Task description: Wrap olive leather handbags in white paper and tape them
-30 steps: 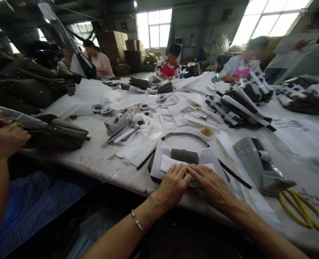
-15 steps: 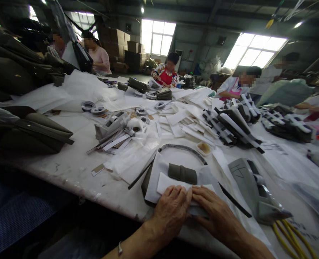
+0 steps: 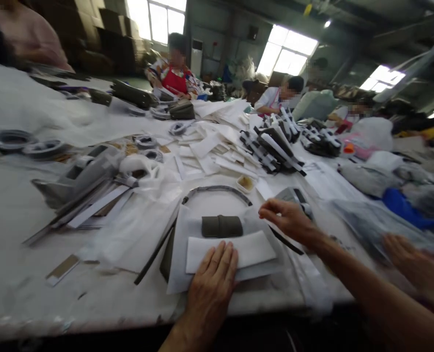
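My left hand lies flat, fingers stretched, on a folded white foam sheet. The foam rests on thin white paper over a dark olive bag. Just beyond the foam shows an olive tab with a band across its middle. The bag's curved handle, wrapped in plastic, arches behind, and dark straps reach out sideways. My right hand is raised to the right of the bag, thumb and fingers curled together; anything between them cannot be made out. Behind it sits a grey plastic-wrapped piece.
Another person's hand rests on clear plastic at right. White sheets pile up mid-table, near a small glue-coloured dish. Strips and wrapped pieces lie left; wrapped dark straps stand behind. Several people work across the table.
The view has swung right, so the table's contents shift left. My right hand has left the foam and moved forward and right. My left hand stays on the foam.
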{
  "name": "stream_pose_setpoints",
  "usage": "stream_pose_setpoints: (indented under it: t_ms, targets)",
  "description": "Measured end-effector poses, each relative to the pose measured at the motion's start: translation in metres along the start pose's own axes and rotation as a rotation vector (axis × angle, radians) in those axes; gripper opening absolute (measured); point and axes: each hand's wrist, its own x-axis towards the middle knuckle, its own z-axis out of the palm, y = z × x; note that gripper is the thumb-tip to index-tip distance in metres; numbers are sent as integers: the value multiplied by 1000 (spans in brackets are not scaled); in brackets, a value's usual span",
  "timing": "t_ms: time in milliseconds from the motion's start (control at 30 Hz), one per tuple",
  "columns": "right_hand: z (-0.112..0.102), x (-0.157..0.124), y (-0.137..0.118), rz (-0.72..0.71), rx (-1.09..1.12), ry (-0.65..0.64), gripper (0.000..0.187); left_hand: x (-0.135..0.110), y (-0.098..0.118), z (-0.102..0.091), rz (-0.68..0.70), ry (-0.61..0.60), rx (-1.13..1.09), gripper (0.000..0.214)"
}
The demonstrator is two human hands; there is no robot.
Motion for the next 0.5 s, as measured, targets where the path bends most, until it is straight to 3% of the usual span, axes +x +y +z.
stream_pose_setpoints:
  t_ms: [133,233,367,500]
  targets:
    - [-23,-24,19,189,44,100,48,3,-1,-6,-1,-24,-65,41]
    - [-29,-64,26,315,178,-38,50,5,-1,-11,6,-58,-94,41]
    - [-12,-118,36,509,425,-269,49,7,-2,-14,40,-83,-89,42]
    - [16,-148,47,613,544,-371,56,7,-1,-15,61,-59,-36,40]
